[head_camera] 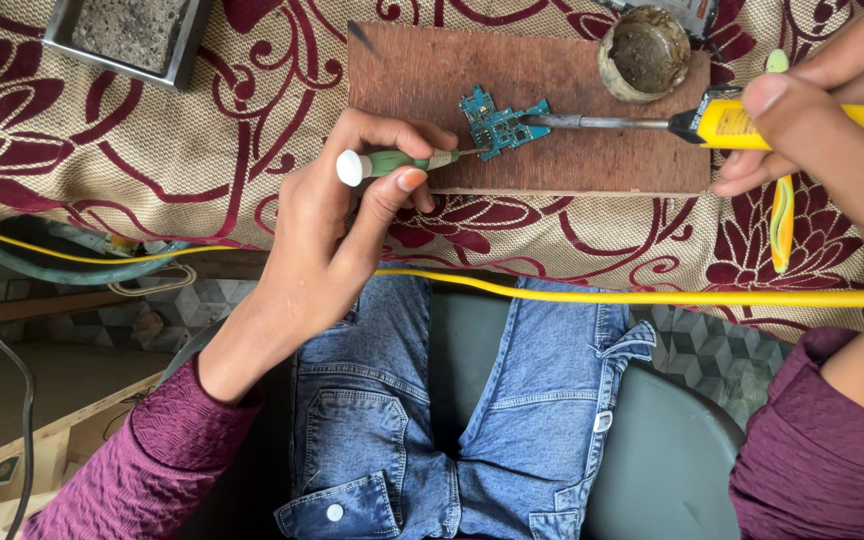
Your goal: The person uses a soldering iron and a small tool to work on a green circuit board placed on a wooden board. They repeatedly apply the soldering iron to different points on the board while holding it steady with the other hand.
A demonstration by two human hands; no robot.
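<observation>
The person wears a long-sleeved top of deep maroon, textured knit; the left sleeve [142, 460] and the right sleeve [817, 450] both end at the forearm, leaving the wrists bare. The blue denim jeans [452, 400] show pale stitching, a flapped pocket with a white snap button at near left, and a belt loop on the right.

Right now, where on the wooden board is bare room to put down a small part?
The board is bare at its left end, between its left edge and the circuit board, and along its front strip under the iron. It is crowded around the circuit board, where the left hand holds a screwdriver, and near the pot and right hand.
</observation>
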